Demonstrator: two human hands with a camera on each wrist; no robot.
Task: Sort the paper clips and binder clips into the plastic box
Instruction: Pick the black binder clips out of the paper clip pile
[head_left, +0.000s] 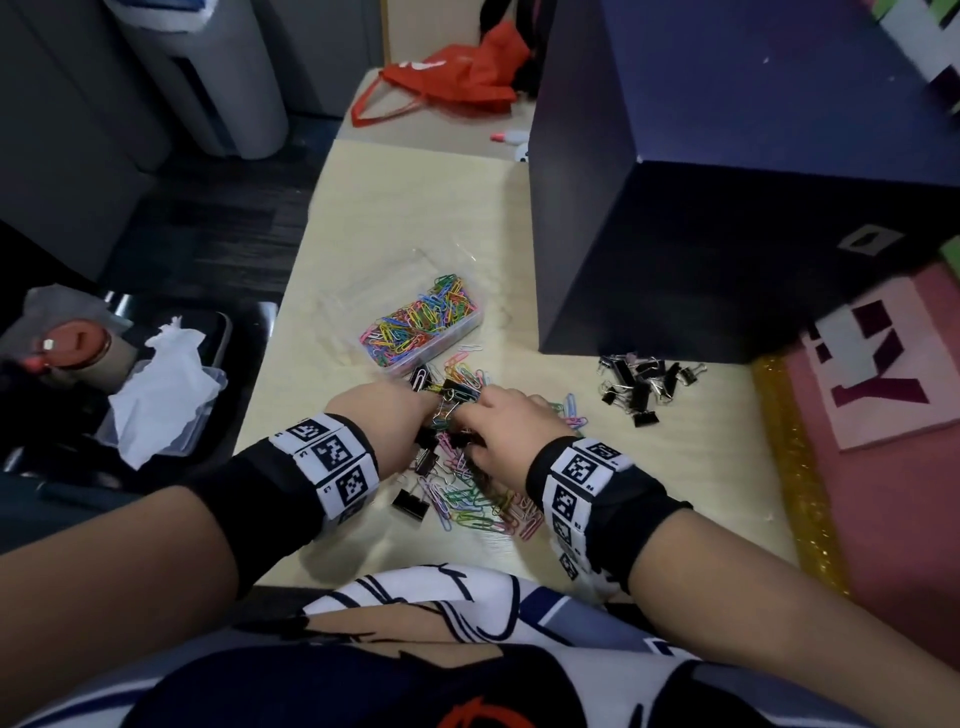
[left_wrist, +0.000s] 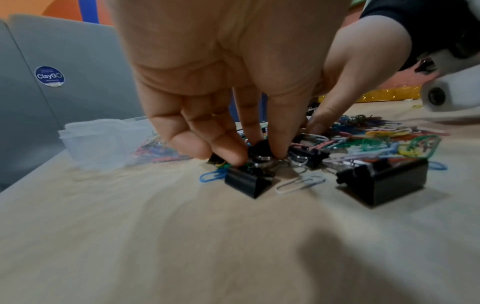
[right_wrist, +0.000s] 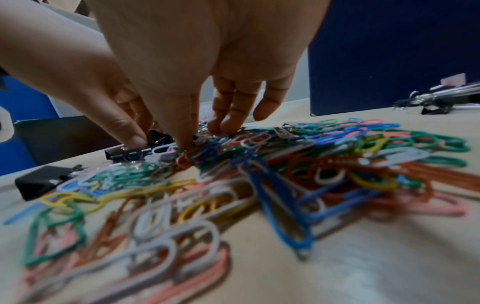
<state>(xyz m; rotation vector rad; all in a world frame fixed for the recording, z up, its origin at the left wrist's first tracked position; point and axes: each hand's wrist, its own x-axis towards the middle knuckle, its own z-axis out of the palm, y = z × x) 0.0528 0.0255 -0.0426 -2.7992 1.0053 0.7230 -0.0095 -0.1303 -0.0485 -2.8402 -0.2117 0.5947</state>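
On pale wood table, fingers pinching glossy black binder clip

Both forearms reach forward and converge, each wrist wrapped in a black band with black-and-white markers. The left hand points its fingers downward, the tips bunched and curled together. The right hand sits just beside it, palm down, its fingers angled downward, thumb and forefinger drawn together at the tips.
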